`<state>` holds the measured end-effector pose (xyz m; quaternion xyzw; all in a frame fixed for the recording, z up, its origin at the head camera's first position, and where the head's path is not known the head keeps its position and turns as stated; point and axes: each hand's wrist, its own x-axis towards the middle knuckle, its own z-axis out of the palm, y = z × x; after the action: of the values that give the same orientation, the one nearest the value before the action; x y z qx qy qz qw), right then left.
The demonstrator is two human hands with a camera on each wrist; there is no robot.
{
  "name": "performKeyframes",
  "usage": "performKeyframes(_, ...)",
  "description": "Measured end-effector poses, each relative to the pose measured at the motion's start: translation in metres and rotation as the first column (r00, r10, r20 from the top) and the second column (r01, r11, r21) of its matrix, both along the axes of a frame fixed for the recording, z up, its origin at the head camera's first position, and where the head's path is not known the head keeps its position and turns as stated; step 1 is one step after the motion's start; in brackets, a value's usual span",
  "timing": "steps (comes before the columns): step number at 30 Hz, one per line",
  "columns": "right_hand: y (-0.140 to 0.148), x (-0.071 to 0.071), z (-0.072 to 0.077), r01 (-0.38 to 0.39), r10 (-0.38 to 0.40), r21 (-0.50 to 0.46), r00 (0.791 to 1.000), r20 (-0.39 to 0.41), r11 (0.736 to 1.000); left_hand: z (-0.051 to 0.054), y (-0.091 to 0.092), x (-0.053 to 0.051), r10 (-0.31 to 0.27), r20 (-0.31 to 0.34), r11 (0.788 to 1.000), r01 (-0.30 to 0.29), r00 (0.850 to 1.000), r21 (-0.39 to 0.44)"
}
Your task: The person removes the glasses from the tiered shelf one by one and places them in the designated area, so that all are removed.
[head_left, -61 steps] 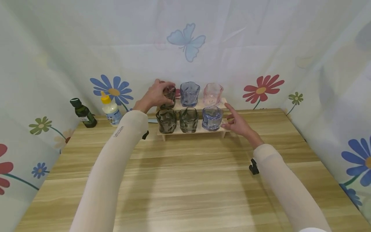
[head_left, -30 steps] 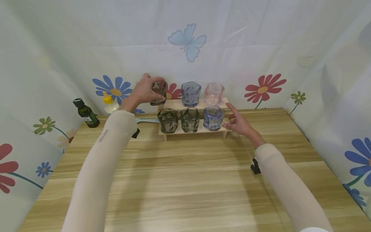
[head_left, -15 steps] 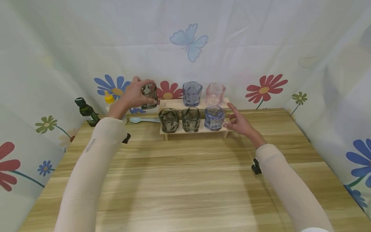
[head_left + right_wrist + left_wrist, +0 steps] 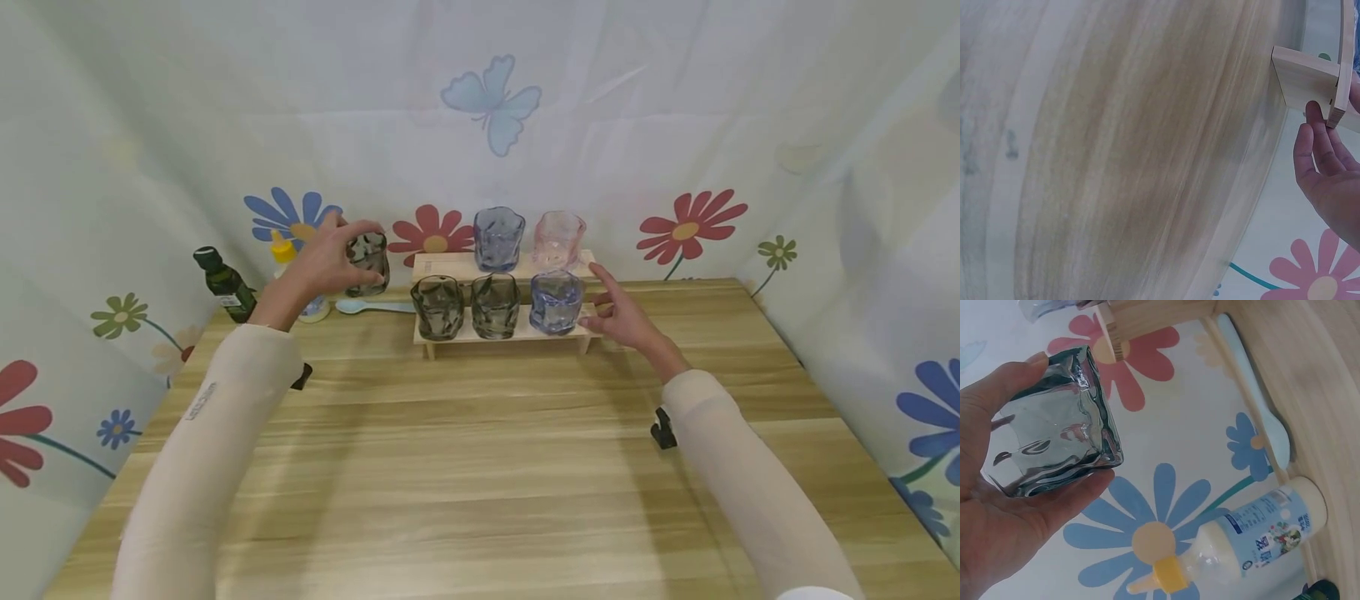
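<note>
My left hand (image 4: pixel 322 265) grips a dark grey wavy glass (image 4: pixel 369 265) between thumb and fingers, held in the air left of a two-tier wooden stand (image 4: pixel 446 267). The left wrist view shows the glass (image 4: pixel 1060 428) lying sideways across that picture. At the stand's right end, my right hand (image 4: pixel 626 318) pinches the lower shelf's edge, thumb above and fingers below, its index finger reaching to the upper shelf. A blue glass (image 4: pixel 498 240) and a pink glass (image 4: pixel 559 239) sit on the upper shelf. Two dark glasses (image 4: pixel 438 310) and a blue glass (image 4: pixel 556 304) fill the lower one.
Left of the stand lies a pale blue spoon (image 4: pixel 367 307). A yellow-capped bottle (image 4: pixel 1260 534) stands behind my left hand, with a dark green bottle (image 4: pixel 228 287) farther left. A flower-printed curtain (image 4: pixel 360 125) surrounds the wooden table (image 4: pixel 480 458).
My left hand has lifted the dark glass off the upper shelf's left end and carried it left, then slightly down. The right hand has stayed at the stand's right end.
</note>
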<state>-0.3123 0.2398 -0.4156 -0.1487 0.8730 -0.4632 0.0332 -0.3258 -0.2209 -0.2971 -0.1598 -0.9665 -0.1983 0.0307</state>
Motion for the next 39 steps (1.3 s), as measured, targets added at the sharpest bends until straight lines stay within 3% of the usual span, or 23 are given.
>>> performKeyframes(14,0.0,0.001,0.001,0.004,-0.004,0.001,1.0,0.003,1.0,-0.017,-0.031,0.023,0.013,-0.024,1.0,-0.013,1.0,-0.02)
performKeyframes(22,-0.001,0.003,0.005,0.004,-0.004,0.012,1.0,0.011,1.0,-0.03,-0.048,0.036,0.033,-0.006,0.999,-0.033,0.999,-0.029)
performKeyframes(27,0.001,0.0,-0.001,0.002,-0.002,0.013,1.0,0.005,1.0,-0.039,-0.06,0.042,0.041,0.005,0.999,-0.041,0.999,-0.029)
performKeyframes(39,0.001,0.0,-0.002,-0.002,0.002,0.014,1.0,0.005,1.0,-0.062,-0.092,0.055,0.124,0.063,0.992,-0.123,0.99,-0.012)
